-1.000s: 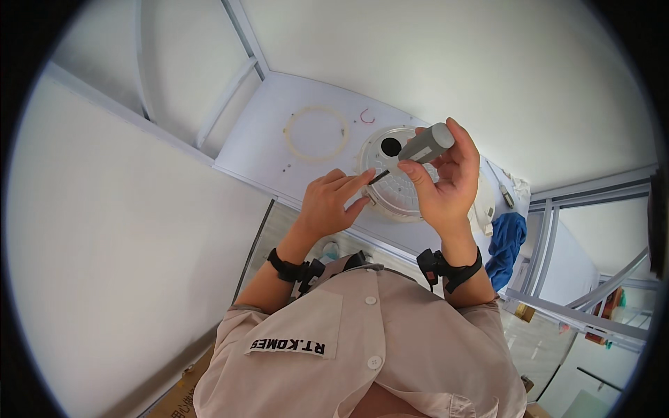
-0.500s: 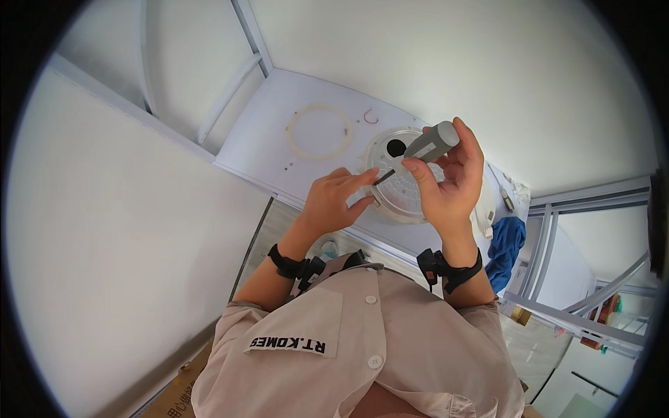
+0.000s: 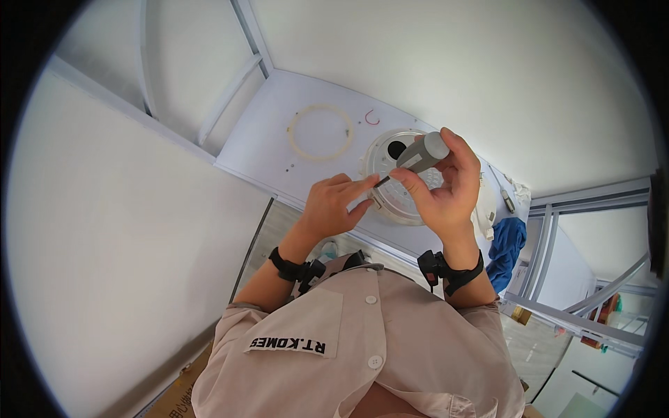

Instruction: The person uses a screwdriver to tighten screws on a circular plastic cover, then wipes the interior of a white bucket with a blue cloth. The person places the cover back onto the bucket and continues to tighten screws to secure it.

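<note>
My right hand (image 3: 453,191) is wrapped round the thick grey handle of a screwdriver (image 3: 420,153). The tool slants down to the left, its dark shaft ending at the near-left rim of a round, pale, ribbed appliance part (image 3: 404,198). Beside that tip is my left hand (image 3: 337,202), index finger stretched to the shaft end and thumb lower against the rim, with a gap between them. Whether a screw sits under the tip is too small to make out. A black round spot (image 3: 396,149) marks the part's far side, and my right hand covers some of its surface.
On the white table lie a cream ring (image 3: 320,132), a short red wire (image 3: 372,117) and several tiny dark pieces. To the right are another screwdriver (image 3: 508,200), a pale part (image 3: 483,212) and a blue cloth (image 3: 506,251). White walls border the table.
My right hand has tipped the screwdriver's handle lower and slightly toward me, while the shaft end stays by the rim. The left hand has hardly moved.
</note>
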{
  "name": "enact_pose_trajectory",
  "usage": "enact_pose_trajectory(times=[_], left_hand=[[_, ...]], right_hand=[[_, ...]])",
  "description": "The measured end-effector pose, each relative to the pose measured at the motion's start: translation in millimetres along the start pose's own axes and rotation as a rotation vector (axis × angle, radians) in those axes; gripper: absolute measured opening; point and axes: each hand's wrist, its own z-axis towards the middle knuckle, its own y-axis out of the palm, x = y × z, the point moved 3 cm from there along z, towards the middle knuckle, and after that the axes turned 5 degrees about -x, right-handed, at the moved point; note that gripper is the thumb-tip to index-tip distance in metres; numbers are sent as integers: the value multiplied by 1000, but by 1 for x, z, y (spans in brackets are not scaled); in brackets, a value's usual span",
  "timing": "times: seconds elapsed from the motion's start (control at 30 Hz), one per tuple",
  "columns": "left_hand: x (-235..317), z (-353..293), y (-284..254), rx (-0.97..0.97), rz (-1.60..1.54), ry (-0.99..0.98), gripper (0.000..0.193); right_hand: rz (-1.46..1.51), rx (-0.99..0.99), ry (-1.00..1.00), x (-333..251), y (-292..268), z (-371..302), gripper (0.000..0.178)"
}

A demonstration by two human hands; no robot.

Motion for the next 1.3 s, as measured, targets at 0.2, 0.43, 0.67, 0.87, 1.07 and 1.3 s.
enact_pose_trajectory(times=[0.2,0.43,0.67,0.87,1.07,1.3], left_hand=[[-3,2,7,47,-140,-55,52],[-4,5,11,60,-122,-80,35],[-9,5,19,108,-227,-124,36],[-11,4,21,112,-328,-233,40],[-20,1,26,57,-472,-370,34],[-24,0,27,61,-519,-350,34]], right_hand=[[56,33,-136,-5,1,6,88],[-259,-115,-242,-26,-7,17,85],[84,-129,-68,-38,-9,27,69],[-26,-173,-157,-26,-14,24,60],[-76,-108,-59,-38,-15,29,54],[24,-187,-57,-40,-13,27,52]])
